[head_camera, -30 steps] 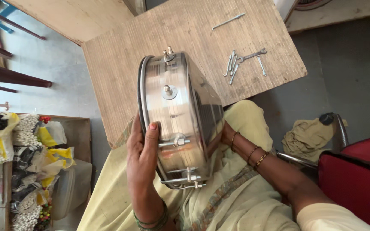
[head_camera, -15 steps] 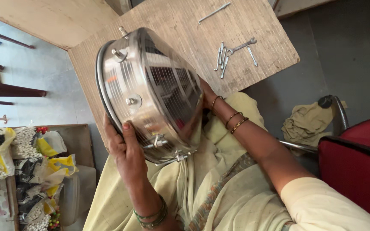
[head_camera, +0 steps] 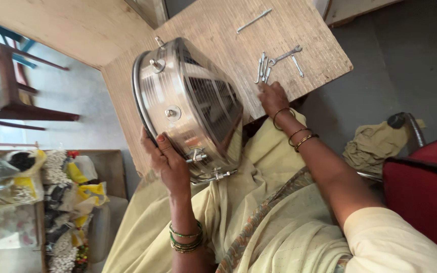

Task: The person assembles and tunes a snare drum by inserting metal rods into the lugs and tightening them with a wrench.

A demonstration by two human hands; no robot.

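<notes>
A shiny steel drum shell (head_camera: 188,103) with tension lugs stands tilted on edge over my lap, its upper part above a woven tabletop. My left hand (head_camera: 167,164) grips its lower rim from beneath, next to a lug bolt. My right hand (head_camera: 273,97) rests on the wooden tabletop (head_camera: 218,30) just below a small cluster of metal tension rods (head_camera: 263,68) and a small spanner (head_camera: 285,54); its fingers are spread and touch the table, holding nothing. One long rod (head_camera: 254,20) lies alone farther up the table.
A red chair (head_camera: 423,187) with an olive cloth (head_camera: 375,146) stands at the right. A dark wooden chair frame (head_camera: 11,96) is at the left. A shelf (head_camera: 41,202) with bags and packets sits at the lower left.
The drum shell has tilted and swung left. My right hand has let go of the shell and moved out to the tabletop by the rods. My left hand keeps its hold.
</notes>
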